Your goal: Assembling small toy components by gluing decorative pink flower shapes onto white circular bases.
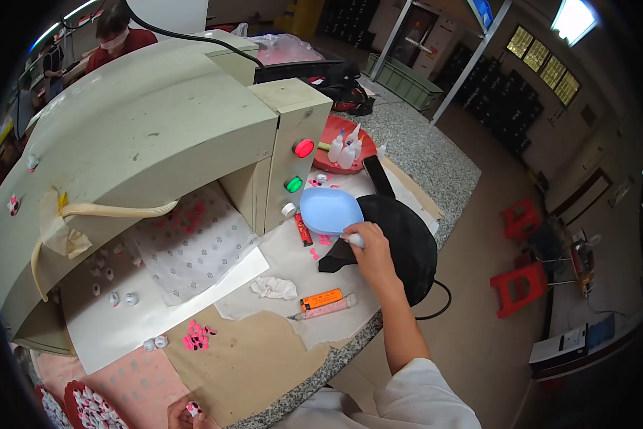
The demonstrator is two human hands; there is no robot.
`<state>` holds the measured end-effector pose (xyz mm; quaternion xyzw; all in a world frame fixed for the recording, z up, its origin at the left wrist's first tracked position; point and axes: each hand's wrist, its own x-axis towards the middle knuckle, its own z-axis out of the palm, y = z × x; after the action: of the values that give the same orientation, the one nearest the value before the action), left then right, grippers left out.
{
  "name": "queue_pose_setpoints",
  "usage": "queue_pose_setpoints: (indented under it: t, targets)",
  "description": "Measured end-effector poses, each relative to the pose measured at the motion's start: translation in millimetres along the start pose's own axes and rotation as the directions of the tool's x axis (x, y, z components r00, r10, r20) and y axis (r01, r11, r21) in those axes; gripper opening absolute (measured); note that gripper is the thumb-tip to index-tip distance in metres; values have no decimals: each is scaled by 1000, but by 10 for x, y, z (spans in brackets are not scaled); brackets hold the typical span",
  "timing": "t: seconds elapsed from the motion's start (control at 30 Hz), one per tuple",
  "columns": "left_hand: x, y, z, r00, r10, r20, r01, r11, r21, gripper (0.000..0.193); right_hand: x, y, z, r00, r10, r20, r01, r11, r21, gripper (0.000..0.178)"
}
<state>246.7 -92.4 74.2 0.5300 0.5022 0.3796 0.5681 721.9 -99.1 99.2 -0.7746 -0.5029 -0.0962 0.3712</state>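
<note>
At the lower edge, my left hand (182, 415) pinches a small white, pink and black figurine piece (193, 408). My right hand (371, 247) reaches out to the right of the machine, its fingers closed around a small white plastic bottle (355, 240), mostly hidden by the hand. Just beyond it lies a light blue plastic tray (330, 209); the hand is at its near right rim. A round black bag-like thing (400, 243) lies under and beside the right wrist. Small pink and black pieces (198, 336) are heaped on brown paper between the hands.
The grey-green machine (157, 107) with red and green buttons fills the left. Around the paper-covered bench lie an orange box (321, 299), a cutter knife (328, 307), a red lighter (303, 230) and a phone (378, 177). A red basin (350, 163) holds bottles; finished-looking pieces fill red trays (69, 397).
</note>
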Motion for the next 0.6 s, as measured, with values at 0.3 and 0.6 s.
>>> queue_pose_setpoints:
  t: [0.3,0.6]
  targets:
    - [99,12,330,1000,-2,-3,2,999,45,28,-100,188,-359,981,149,122,-165,977,133,14]
    - [12,57,487,1000,20,-1,-20,999,28,29,415,521,-33,980,180,-80,-182,983,-14,19]
